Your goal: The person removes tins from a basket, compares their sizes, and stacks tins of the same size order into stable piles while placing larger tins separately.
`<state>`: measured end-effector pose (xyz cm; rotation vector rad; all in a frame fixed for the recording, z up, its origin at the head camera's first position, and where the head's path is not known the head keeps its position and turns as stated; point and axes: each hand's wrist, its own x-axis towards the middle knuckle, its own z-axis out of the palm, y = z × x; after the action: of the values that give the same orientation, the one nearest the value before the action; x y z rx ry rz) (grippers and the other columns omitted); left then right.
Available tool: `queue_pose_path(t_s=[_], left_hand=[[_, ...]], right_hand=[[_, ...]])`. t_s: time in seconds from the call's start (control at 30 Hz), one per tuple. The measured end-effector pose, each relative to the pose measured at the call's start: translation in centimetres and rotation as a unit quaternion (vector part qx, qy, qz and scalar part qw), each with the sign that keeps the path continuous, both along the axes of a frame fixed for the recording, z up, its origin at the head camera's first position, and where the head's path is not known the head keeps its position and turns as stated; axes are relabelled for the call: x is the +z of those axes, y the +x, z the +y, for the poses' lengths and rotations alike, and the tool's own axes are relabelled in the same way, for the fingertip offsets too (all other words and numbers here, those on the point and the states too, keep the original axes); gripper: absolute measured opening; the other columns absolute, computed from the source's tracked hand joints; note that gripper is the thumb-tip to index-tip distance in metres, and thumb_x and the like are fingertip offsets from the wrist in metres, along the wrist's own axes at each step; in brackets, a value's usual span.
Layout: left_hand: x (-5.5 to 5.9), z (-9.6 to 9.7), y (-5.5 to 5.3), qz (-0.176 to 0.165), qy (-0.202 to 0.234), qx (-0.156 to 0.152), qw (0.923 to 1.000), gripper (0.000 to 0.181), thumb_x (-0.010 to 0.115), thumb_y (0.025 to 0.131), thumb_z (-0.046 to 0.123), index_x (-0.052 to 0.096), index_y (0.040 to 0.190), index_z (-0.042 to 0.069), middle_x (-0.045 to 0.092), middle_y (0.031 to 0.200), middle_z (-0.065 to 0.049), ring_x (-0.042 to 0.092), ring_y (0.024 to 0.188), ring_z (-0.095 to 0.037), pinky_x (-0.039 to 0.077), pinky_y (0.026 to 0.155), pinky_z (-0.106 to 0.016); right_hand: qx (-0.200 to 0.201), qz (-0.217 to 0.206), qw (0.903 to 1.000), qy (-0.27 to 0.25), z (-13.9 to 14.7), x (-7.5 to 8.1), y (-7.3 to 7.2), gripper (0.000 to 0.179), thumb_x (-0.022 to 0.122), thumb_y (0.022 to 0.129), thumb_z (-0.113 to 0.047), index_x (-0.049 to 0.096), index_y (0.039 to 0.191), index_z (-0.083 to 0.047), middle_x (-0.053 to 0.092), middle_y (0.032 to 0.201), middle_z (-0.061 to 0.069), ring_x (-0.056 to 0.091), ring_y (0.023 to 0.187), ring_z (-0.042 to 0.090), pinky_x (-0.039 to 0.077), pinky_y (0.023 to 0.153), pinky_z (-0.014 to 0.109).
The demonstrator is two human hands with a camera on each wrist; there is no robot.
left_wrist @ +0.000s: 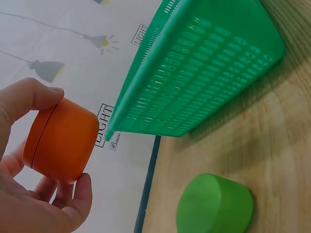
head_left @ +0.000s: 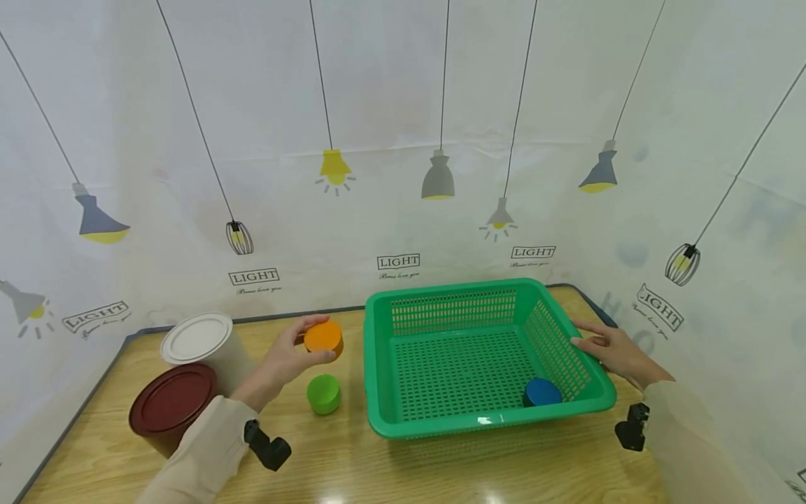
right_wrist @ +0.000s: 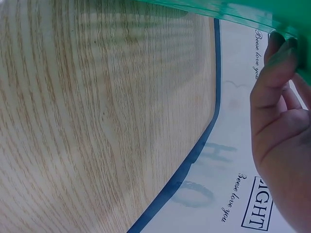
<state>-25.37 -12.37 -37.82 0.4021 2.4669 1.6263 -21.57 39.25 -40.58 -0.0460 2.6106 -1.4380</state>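
Note:
My left hand [head_left: 286, 360] grips a small round orange container [head_left: 324, 337] between thumb and fingers, above the table and left of the basket. A seam near one end of the orange container [left_wrist: 65, 141] shows in the left wrist view. Below it, a similar green container [head_left: 324, 394] stands on the table. The green plastic basket [head_left: 371, 364] has slotted walls, and a blue round container [head_left: 542, 393] lies in its near right corner. At the basket's right rim, my right hand [head_left: 617, 353] holds the edge with bent fingers, partly hidden in the right wrist view.
To the left stand a white lidded tub [head_left: 198, 339] and a dark red lidded tub [head_left: 173, 399], close to my left forearm. The wooden table [head_left: 352, 462] has a dark blue edge. Behind it hangs a pale backdrop [head_left: 390, 224] printed with lamps.

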Motion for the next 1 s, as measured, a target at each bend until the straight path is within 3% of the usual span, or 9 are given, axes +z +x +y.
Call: queue_pose_path(t_s=[0.53,1.0], left_hand=[[-5.3,-0.7,1.0,-0.036,-0.024,0.059,0.9973,0.060,0.071,0.074,0.012,0.045,0.127,0.010,0.048,0.117,-0.011,0.044,0.103,-0.026,0.040,0.083,-0.039],[-6.5,-0.7,1.5,-0.068,-0.014,0.078,0.9946,0.061,0.068,0.076,0.012,0.040,0.129,0.009,0.045,0.118,-0.013,0.041,0.104,-0.026,0.038,0.087,-0.042]], right_hand=[[0.002,-0.004,1.0000,-0.001,0.0,-0.1,-0.1,0.066,0.049,0.091,-0.032,0.018,0.140,0.000,0.052,0.111,0.029,0.061,0.080,0.023,0.051,0.063,0.036],[0.003,-0.001,0.9999,0.011,0.0,-0.1,0.0,0.066,0.048,0.091,-0.032,0.018,0.140,0.001,0.053,0.110,0.028,0.060,0.078,0.022,0.050,0.061,0.035]])
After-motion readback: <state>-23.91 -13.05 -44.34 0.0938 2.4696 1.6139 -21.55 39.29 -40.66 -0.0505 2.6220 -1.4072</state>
